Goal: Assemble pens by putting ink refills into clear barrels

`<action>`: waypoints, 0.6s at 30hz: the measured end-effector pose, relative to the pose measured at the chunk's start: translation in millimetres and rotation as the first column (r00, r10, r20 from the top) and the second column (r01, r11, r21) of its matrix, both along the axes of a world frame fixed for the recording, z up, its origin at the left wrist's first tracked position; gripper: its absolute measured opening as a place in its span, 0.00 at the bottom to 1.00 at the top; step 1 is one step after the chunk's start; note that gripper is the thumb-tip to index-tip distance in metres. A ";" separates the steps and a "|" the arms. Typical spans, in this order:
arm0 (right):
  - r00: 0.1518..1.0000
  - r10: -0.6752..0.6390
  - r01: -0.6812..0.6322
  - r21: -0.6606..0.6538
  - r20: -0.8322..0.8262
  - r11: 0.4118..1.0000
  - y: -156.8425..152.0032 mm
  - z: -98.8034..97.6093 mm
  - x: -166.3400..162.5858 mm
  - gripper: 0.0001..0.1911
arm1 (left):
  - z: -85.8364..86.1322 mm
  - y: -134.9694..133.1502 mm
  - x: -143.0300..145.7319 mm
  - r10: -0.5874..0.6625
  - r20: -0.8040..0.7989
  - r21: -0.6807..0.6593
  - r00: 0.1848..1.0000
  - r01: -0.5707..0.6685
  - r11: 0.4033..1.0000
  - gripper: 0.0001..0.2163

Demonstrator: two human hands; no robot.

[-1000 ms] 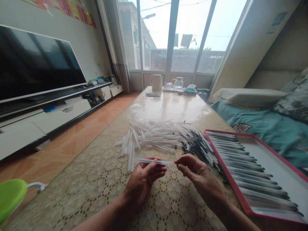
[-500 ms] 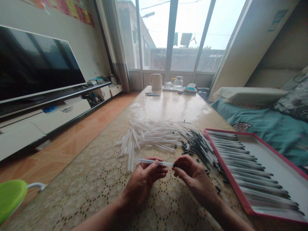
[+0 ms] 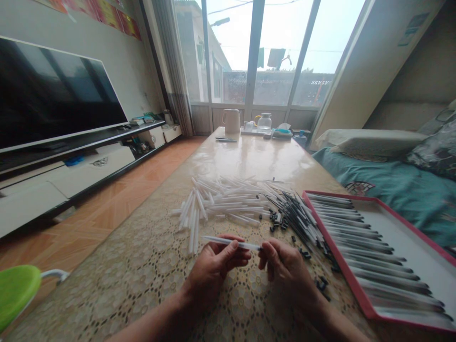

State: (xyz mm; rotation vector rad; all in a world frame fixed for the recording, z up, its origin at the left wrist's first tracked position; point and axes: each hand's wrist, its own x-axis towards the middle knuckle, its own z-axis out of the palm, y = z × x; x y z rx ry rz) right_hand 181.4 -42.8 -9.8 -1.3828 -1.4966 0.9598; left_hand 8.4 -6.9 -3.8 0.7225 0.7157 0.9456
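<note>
My left hand [image 3: 217, 259] is closed round a white pen [image 3: 215, 240], thumb on top, its pointed tip toward the left. At the pen's right end, the fingers of my right hand [image 3: 285, 263] pinch a small black end plug [image 3: 261, 248], mostly hidden by the fingertips. Just beyond my hands lies a loose pile of white pen barrels [image 3: 235, 204]. To its right are black-and-white refills [image 3: 295, 213] in a bundle, with small black plugs [image 3: 277, 221] scattered beside them.
A red-rimmed tray [image 3: 406, 213] holding a row of pens stands at the right. Toward the window are a beige jug [image 3: 232, 121], a glass pitcher [image 3: 264, 123] and a tissue pack [image 3: 282, 132]. A green stool [image 3: 19, 292] is at the lower left.
My right hand has turned and its fingers have curled in tighter at the pen's right end. The pen and my left hand have shifted slightly to the right.
</note>
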 end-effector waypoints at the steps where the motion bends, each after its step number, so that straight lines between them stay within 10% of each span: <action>1: 1.000 0.005 -0.005 0.012 0.026 1.000 -0.4 0.7 0.8 0.22 | 0.2 -0.1 0.1 0.007 0.003 -0.006 1.000 -0.007 1.000 0.09; 18: 0.975 0.061 -0.077 0.067 0.214 0.995 -3.2 8.1 4.5 0.14 | -2.1 -0.4 -0.3 0.008 0.000 0.019 1.000 -0.008 1.000 0.09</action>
